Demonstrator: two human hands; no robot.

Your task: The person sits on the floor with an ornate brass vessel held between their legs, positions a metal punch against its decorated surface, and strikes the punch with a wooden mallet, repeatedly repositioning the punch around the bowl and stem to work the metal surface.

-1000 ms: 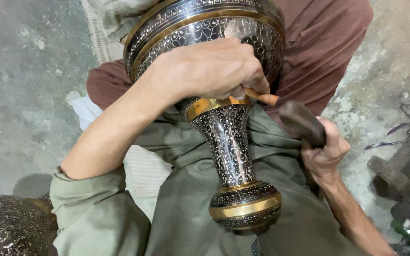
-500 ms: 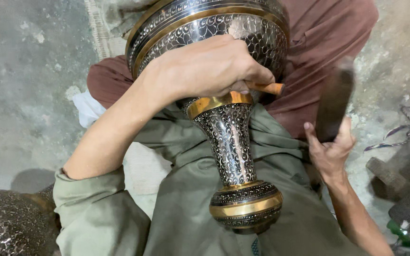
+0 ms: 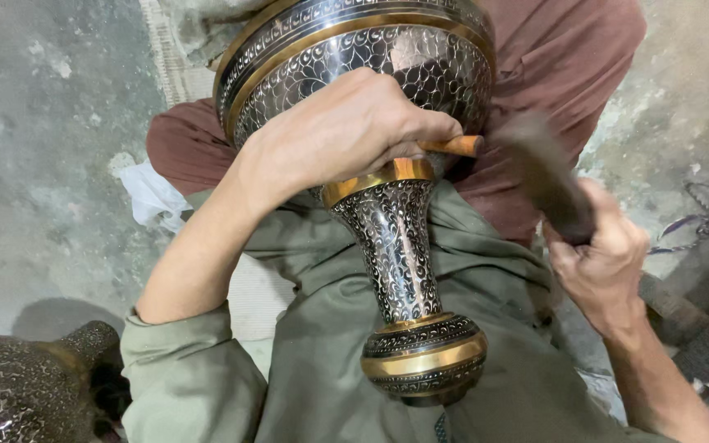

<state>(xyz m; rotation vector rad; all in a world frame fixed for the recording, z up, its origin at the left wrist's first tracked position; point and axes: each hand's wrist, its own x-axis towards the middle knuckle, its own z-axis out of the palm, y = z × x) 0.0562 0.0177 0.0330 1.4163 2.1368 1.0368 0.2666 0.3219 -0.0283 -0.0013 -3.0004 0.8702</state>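
A large engraved metal vase (image 3: pixel 395 246) with dark filigree pattern and gold bands lies across my lap, its wide body up and its base toward me. My left hand (image 3: pixel 346 131) rests on the vase's shoulder, gripping a small chisel with an orange wooden handle (image 3: pixel 453 146) against the gold neck band. My right hand (image 3: pixel 601 254) holds a dark mallet (image 3: pixel 543 176), blurred with motion, close to the chisel's end.
Another engraved vessel (image 3: pixel 18 385) sits at the bottom left on the concrete floor (image 3: pixel 43 123). A white cloth (image 3: pixel 153 193) lies by my knee. Dark metal tools and a chain (image 3: pixel 699 230) lie at the right.
The mallet rose upright half a second ago and has now swung down toward the chisel's end. My left hand and the vase have stayed put.
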